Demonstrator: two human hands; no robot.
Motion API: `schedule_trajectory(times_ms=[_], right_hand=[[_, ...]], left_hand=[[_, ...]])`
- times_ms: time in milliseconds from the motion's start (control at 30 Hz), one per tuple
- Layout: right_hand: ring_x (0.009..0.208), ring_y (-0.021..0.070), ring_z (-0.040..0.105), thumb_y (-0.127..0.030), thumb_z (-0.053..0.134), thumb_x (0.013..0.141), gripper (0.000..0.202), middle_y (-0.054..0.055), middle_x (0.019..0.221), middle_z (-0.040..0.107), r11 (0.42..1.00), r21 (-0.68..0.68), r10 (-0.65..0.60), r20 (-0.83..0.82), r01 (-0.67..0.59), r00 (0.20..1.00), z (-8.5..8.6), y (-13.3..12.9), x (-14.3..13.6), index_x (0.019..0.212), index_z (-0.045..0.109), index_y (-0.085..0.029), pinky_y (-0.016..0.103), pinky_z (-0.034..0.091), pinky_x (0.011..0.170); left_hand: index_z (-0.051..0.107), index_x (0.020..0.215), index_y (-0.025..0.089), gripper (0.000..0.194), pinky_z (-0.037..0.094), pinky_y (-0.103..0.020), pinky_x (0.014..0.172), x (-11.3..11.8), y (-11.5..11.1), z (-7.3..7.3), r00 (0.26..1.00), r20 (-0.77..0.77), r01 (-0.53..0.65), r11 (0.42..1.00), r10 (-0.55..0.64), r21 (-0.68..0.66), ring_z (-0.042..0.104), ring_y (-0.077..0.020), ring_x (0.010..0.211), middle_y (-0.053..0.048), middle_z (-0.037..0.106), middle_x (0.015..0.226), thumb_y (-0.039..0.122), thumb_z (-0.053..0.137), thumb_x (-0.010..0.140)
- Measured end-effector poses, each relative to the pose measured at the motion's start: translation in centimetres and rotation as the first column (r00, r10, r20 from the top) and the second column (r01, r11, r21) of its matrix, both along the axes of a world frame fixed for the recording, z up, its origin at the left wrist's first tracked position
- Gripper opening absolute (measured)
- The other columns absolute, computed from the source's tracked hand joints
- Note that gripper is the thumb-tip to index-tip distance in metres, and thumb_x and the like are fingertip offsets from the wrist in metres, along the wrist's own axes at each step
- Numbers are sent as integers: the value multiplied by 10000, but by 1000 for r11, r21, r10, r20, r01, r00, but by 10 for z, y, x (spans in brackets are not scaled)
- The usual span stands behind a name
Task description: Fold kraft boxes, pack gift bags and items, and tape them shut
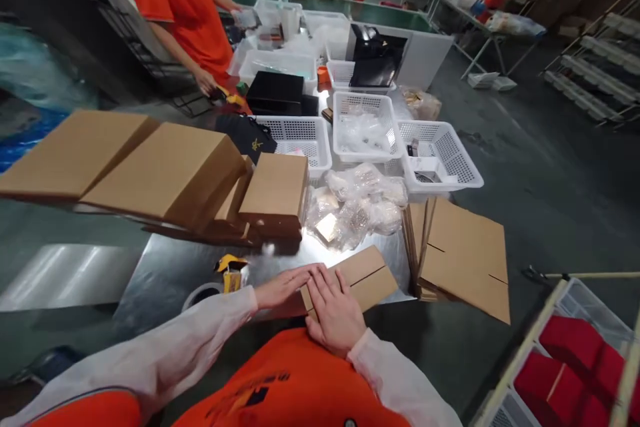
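A small brown cardboard box [373,278] sits at the table's near edge, right in front of me. The seam between its top flaps shows as a dark line. My right hand [336,312] lies on the left part of the box with its fingers stretched out. Against the box's left end rests my left hand [285,285], fingers extended, their tips partly hidden beside the right hand. Left of my forearm are a yellow tape dispenser [231,273] and a roll of tape [203,295]. Bubble-wrapped items [357,203] lie just beyond the box.
Closed cardboard boxes [165,167] line the left side. Flattened cartons [465,253] lean at the right. White baskets [365,103] stand farther back. A co-worker in orange [175,7] holds a yellow tool at the far left. Red boxes [565,367] fill a crate at lower right.
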State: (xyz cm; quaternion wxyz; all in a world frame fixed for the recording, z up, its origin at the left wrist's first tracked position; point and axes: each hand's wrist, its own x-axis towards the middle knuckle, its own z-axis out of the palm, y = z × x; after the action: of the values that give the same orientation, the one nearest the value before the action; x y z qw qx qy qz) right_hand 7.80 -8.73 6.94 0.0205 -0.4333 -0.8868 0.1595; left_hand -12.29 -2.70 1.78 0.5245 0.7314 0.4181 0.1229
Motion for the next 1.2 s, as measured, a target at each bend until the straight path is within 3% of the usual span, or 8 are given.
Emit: schedule_trajectory(times_ms=[133,233,333,533,733,833,967,1200], right_hand=[[1511,318,159,-500,370,995,715,173,1616,203,999,-32,24,42,-23,999,4,5,1,1533,299,-35,523,154,1218],[1508,351,147,-618,400,948,846,202,1616,186,997,-35,70,67,-68,995,3,7,3,1537,282,-23,548,118,1214],[1511,375,109,-647,457,904,914,222,1616,165,995,5,96,98,-97,991,-3,10,1,1537,277,-13,572,88,1208],[1513,362,115,-498,514,897,827,201,1618,165,990,1,139,103,-140,985,-7,14,-6,1539,287,-28,568,93,1216],[1523,346,41,-549,470,925,848,197,1624,98,984,-139,117,22,-113,993,8,15,-9,1540,257,-6,576,79,1223],[1525,331,40,-575,441,933,851,195,1624,125,978,-180,107,-16,-108,994,10,14,-9,1536,264,-1,564,65,1230],[1520,343,83,-487,532,891,821,217,1610,213,989,-95,99,-104,-109,990,2,9,-9,1506,324,15,555,45,1236],[1509,336,153,-453,593,849,809,223,1588,284,997,-34,64,-234,-74,970,-20,4,-13,1467,382,23,535,95,1243]], left_hand=[[541,1372,102,561,450,-413,1082,-40,-30,-22,890,-250,-363,924,382,123,594,-272,1219,-163,636,1314,413,293,976],[502,1343,-13,620,468,-484,990,-76,-55,-40,492,-607,-481,776,625,409,610,-374,1126,-274,633,1167,442,448,925],[413,1418,-12,704,467,-516,923,-91,-73,-54,305,-773,-442,801,556,402,618,-420,1082,-286,635,1144,456,534,906],[363,1491,54,538,496,-373,881,-99,-78,-45,344,-771,-450,815,536,366,681,-294,1024,-212,702,1077,214,355,977],[663,1265,244,459,529,-346,889,-114,-60,69,732,-547,-400,906,406,137,687,-275,1023,-64,732,1160,435,562,860],[546,1404,284,861,578,-304,759,-78,-22,139,888,-343,-360,927,307,-101,695,-274,987,-10,705,1214,402,807,592],[610,1350,210,739,549,-305,870,14,44,199,977,-188,-107,994,103,-11,666,-278,1074,-20,689,1237,232,699,616],[775,862,59,243,529,-292,740,232,145,165,823,-502,293,956,-265,-23,673,-204,757,-37,732,774,234,675,726]])
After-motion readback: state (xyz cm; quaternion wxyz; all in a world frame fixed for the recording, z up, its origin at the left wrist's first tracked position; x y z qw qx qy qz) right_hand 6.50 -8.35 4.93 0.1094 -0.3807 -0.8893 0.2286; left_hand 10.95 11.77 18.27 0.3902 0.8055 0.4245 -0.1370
